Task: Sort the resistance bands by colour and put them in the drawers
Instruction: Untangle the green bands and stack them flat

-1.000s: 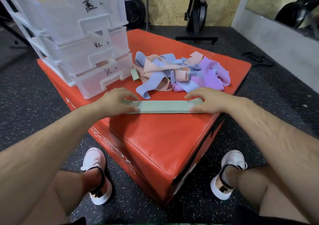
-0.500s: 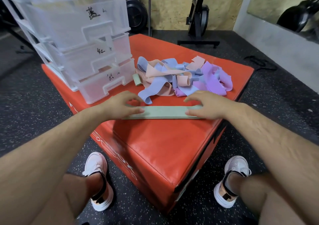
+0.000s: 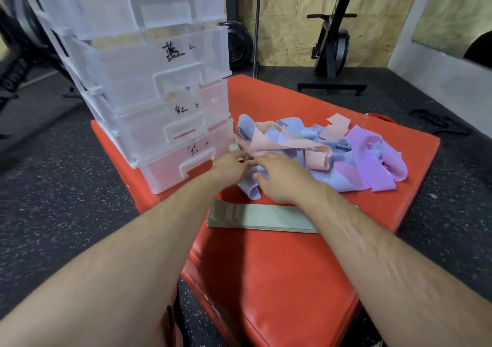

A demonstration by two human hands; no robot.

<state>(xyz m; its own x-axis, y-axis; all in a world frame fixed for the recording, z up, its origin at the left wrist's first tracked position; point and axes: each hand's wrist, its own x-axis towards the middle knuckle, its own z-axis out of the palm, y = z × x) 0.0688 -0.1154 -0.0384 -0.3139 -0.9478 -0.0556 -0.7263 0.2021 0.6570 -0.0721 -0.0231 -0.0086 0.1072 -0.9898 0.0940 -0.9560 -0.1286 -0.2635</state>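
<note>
A tangled pile of blue, pink and purple resistance bands (image 3: 354, 157) lies on the red padded box (image 3: 266, 280). A flat stack of green bands (image 3: 255, 217) sits in front of the pile, untouched. A small folded green band (image 3: 233, 147) pokes out at the pile's left edge, beside the bottom drawer (image 3: 173, 171) of the clear drawer unit (image 3: 149, 80). My left hand (image 3: 229, 167) pinches at that green band's end. My right hand (image 3: 279, 180) lies over the pile's left side, with the fingers stretched toward the left hand and the thumb spread apart.
The drawers all look closed, and each has a handwritten label. Pink bands show through the two lower ones. Gym equipment (image 3: 330, 51) stands on the dark rubber floor behind the box. The box's edge is close on the right.
Both hands have left the ends of the flat green stack and moved forward to the pile's left edge. The camera has moved closer to the drawers.
</note>
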